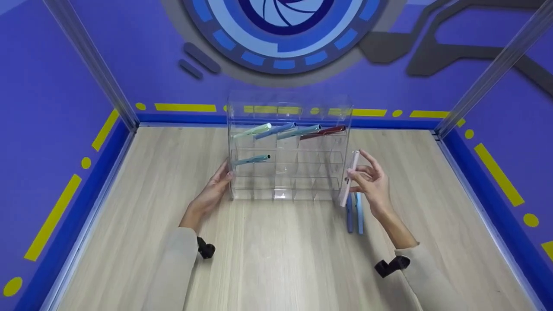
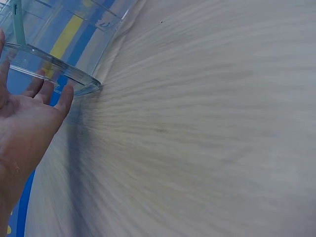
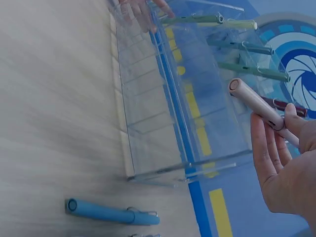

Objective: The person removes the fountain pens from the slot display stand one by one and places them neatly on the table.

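Observation:
A clear acrylic pen rack [image 1: 285, 191] with tiered compartments stands on the table. Its upper row holds a pale green pen [image 1: 258, 129], a blue pen [image 1: 276, 130], a teal-blue pen [image 1: 299, 131] and a dark red pen [image 1: 323, 132]. Lower down at the left lies a teal pen [image 1: 252, 160]. My left hand [image 1: 216, 185] touches the rack's left side, its fingers [image 2: 64, 101] fairly straight against the wall. Just off the rack's right side, my right hand [image 1: 370, 183] pinches a pale pink pen [image 3: 254, 102] between thumb and fingers, holding it tilted.
On the table below my right hand lie a dark blue pen [image 1: 350, 218] and a light blue pen [image 1: 359, 218], side by side. Blue patterned panels [image 1: 181, 93] wall in the back and both sides of the wood-grain tabletop [image 1: 276, 259]. Metal posts [image 1: 93, 65] mark the corners.

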Available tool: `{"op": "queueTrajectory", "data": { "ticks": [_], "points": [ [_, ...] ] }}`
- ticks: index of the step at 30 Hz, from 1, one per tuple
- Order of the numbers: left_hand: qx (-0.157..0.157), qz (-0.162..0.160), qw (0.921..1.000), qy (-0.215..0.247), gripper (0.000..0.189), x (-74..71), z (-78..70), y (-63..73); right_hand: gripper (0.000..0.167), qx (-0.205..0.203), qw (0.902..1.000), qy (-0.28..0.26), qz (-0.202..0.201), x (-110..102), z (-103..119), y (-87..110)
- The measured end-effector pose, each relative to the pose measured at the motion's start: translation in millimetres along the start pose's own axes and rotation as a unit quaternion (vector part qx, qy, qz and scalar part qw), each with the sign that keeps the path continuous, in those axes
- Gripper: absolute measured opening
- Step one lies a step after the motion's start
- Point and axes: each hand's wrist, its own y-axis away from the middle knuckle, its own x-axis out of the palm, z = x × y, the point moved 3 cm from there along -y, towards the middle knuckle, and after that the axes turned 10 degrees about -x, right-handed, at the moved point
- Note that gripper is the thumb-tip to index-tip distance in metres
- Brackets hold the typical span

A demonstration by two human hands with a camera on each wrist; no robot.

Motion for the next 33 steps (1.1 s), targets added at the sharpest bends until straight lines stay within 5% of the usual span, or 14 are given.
{"op": "queueTrajectory", "data": {
  "ticks": [20, 33],
  "points": [
    [0.001, -0.005, 1.0000, -0.002, 0.072, -0.8, 0.2, -0.2, 0.074, 0.045, 0.9898, 0.119, 0.064, -56.2, -8.1, 3.9],
    [-0.009, -0.009, 0.9999, 0.006, 0.071, -0.4, 1.6, -1.4, 0.062, 0.099, 0.9810, 0.163, 0.037, -84.8, -33.3, 11.2]
  ]
}}
